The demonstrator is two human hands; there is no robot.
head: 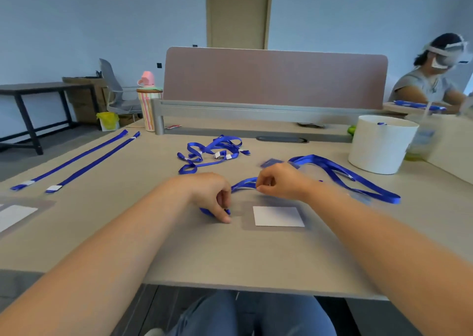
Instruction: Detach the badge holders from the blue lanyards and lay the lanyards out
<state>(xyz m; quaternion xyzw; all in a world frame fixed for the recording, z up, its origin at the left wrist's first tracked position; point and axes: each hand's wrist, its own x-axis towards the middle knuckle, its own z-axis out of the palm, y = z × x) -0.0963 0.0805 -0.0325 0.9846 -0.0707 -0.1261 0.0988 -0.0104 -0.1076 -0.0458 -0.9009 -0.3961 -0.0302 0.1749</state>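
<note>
My left hand (215, 195) pinches the lanyard (243, 183) end; my right hand (279, 182) pinches it further right, so it runs across mid-frame. The holder (279, 216) lies just below my right hand.

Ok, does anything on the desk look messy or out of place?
Only the tangled heap of blue lanyards in the middle: it lies in loose loops, unlike the two straight lanyards laid out at left.

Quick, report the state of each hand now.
Left hand: grip closed, pinching an end of the blue lanyard.
Right hand: grip closed, pinching the strap of what looks like the same lanyard.
</note>
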